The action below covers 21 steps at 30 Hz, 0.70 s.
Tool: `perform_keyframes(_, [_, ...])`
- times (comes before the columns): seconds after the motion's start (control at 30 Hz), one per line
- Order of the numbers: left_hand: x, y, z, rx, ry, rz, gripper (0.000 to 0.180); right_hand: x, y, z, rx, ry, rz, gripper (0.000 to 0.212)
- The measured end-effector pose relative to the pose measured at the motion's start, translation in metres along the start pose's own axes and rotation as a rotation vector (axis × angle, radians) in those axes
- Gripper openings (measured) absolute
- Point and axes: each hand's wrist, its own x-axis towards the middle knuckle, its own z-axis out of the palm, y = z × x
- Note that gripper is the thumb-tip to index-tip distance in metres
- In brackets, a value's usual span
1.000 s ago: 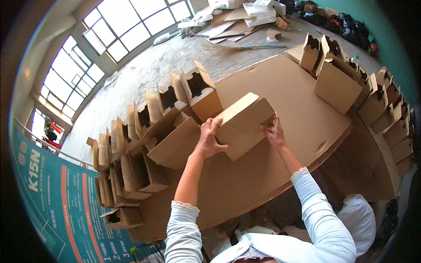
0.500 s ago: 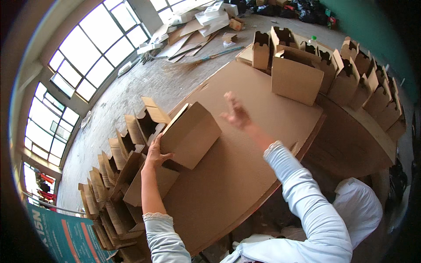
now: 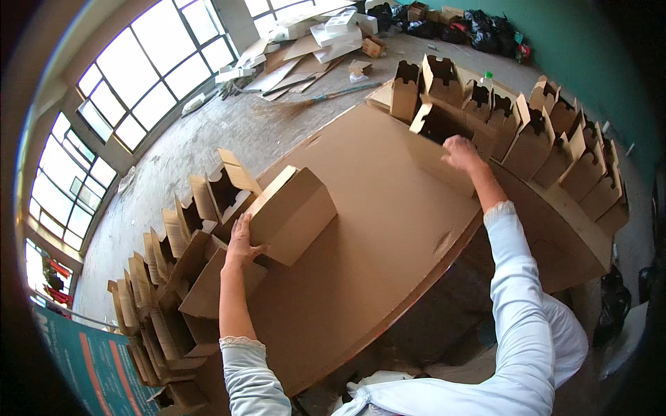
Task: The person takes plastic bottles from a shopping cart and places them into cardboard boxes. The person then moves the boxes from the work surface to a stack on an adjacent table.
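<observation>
Your left hand [image 3: 241, 241] flat, fingers spread against the folded cardboard box [image 3: 291, 213] on the desk [image 3: 388, 229], your right hand [image 3: 460, 152] gripping an open box [image 3: 444, 139] across it

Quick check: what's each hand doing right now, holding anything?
Left hand: open, palm flat against the end of the folded cardboard box; no closed grip.
Right hand: curled on the edge of an open box at the far row; full grip cannot be told.
</observation>
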Motion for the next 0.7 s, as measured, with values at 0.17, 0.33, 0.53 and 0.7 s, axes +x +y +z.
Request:
perform_keyframes(0.17, [-0.060, 0.031, 0.004, 0.144, 0.337, 0.113, 0.104, -0.111, -0.084, -0.018, 0.135, -0.072, -0.329, 0.023])
perform_keyframes(0.33, [-0.182, 0.033, 0.008, -0.175, 0.511, 0.108, 0.089, -0.209, -0.185, -0.061, 0.208, -0.320, -0.633, 0.016])
perform_keyframes(0.53, [-0.374, -0.022, 0.010, -0.211, 0.572, -0.238, 0.056, -0.282, -0.319, -0.058, 0.352, -0.301, -1.084, 0.014])
perform_keyframes(0.7, [-0.566, -0.116, 0.018, -0.119, 0.824, -0.693, 0.046, -0.339, -0.455, -0.068, 0.299, -0.374, -1.394, 0.018])
